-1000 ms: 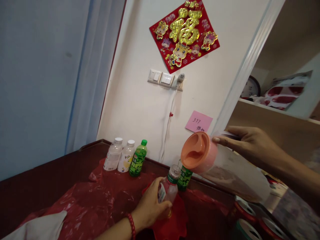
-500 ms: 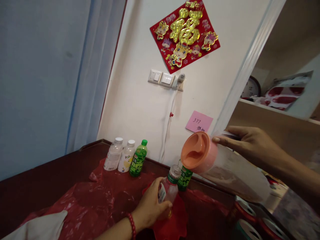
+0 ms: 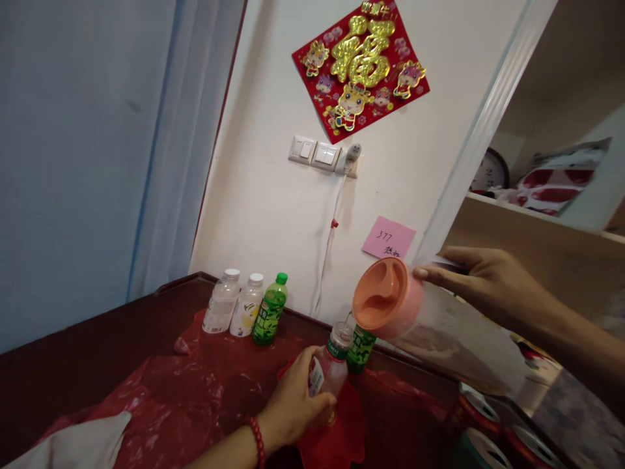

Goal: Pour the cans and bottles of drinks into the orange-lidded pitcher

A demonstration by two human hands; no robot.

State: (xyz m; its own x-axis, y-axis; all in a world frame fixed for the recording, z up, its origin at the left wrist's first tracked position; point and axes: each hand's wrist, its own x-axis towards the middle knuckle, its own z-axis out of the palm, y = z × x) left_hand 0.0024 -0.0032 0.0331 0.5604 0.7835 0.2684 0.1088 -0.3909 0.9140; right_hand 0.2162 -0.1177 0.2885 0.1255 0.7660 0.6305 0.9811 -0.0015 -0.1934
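Note:
My left hand point(image 3: 300, 394) is wrapped round a clear bottle point(image 3: 338, 368) with an open mouth, held upright over a red tray point(image 3: 344, 436). My right hand point(image 3: 481, 277) grips the handle of a clear water pitcher point(image 3: 454, 339) with an orange lid point(image 3: 383, 293). The pitcher is tipped to the left, its lid just above and right of the bottle's mouth. A thin stream of water runs from the lid down to the mouth. Behind the bottle stands a green bottle point(image 3: 361, 350), partly hidden by the pitcher.
Two white-capped bottles point(image 3: 222, 303) and a green-capped bottle point(image 3: 270, 312) stand by the wall. Several drink cans point(image 3: 483, 449) are at the lower right. Red plastic film point(image 3: 195, 391) covers part of the table, with a white cloth point(image 3: 73, 443) at lower left.
The water stream between the lid and the bottle's mouth shows more plainly now. Both hands, the pitcher and the bottle are almost where they were.

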